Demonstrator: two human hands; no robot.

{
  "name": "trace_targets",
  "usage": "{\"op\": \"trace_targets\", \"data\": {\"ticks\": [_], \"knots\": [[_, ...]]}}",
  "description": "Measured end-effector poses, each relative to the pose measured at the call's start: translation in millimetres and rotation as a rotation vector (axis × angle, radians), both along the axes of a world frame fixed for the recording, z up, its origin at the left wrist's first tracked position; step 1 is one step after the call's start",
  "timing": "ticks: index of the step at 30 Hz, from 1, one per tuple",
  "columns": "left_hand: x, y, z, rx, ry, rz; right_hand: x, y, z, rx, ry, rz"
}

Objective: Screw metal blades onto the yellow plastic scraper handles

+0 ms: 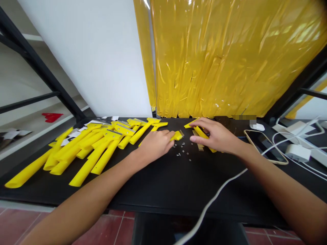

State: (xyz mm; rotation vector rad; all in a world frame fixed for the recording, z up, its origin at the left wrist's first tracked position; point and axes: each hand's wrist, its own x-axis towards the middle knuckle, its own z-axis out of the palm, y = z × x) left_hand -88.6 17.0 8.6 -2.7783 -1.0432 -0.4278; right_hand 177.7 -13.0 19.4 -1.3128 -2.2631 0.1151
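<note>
Black workbench (163,183), yellow plastic scrapers (84,149) heaped left of the fingers; left hand (154,144) pinched on a short yellow scraper head (177,136), right hand (217,134) spread over a yellow handle (201,133), grip unclear; loose screws (182,151) just below the fingertips, at risk from one careless brush.

No legible text (everything too small).

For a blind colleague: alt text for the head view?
At a black table, the left hand pinches a yellow scraper piece, the right hand touches a yellow handle; small metal parts lie between, yellow scrapers piled left.
</note>
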Motion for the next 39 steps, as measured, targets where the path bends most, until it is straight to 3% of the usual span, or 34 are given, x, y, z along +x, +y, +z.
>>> {"op": "trace_targets", "data": {"ticks": [4, 9, 19, 25, 30, 39], "knots": [[9.2, -6.1, -14.0, 0.224, 0.29, -0.034, -9.7, 0.2, -14.8, -0.109, -0.085, 0.03], [13.5, -8.5, -18.8, 0.331, 0.337, -0.05, -13.5, 3.8, -24.8, -0.158, -0.148, 0.091], [13.2, -5.0, -26.2, 0.319, 0.286, -0.083, -4.7, 6.5, -29.8, -0.181, -0.116, 0.083], [4.1, 2.3, -17.5, 0.291, 0.268, -0.038, 5.3, 10.5, -29.5, -0.131, -0.112, 0.034], [0.1, 2.8, -10.3, 0.278, 0.263, 0.023, 18.8, 17.3, -29.2, -0.091, -0.249, -0.049], [0.3, 0.6, -10.7, 0.239, 0.273, 0.021, 27.7, 22.5, -35.9, -0.107, -0.369, -0.007]]}}
